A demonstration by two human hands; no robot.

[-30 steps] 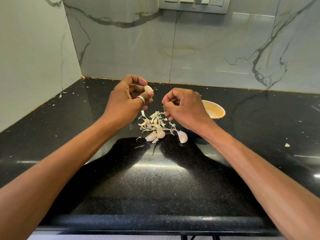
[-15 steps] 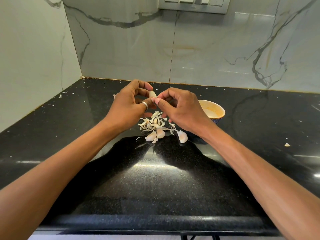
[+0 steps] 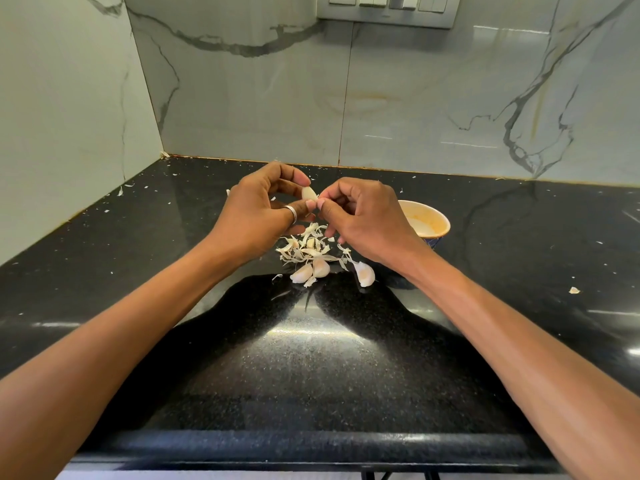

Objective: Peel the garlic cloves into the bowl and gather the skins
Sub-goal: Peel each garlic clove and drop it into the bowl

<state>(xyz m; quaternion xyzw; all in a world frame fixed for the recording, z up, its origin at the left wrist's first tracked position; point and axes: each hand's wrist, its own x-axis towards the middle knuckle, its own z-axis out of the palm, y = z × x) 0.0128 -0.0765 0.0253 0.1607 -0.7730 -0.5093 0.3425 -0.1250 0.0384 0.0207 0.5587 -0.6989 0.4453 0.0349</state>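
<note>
We saw the left hand [image 3: 256,216] pinch a clove [image 3: 309,194], the right hand [image 3: 363,216] nip its tip; a slip, we judged, could drop it among the skins [image 3: 306,249].

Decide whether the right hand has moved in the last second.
Yes. The right hand has shifted slightly left, away from the bowl, to pinch at the clove in the left hand.

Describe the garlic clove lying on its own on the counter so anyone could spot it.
On the black counter, find the orange-lined bowl at right. Just left of it, nearer the camera, lies the lone clove; unlike the two side-by-side cloves beside the skin pile, it sits apart.
</note>
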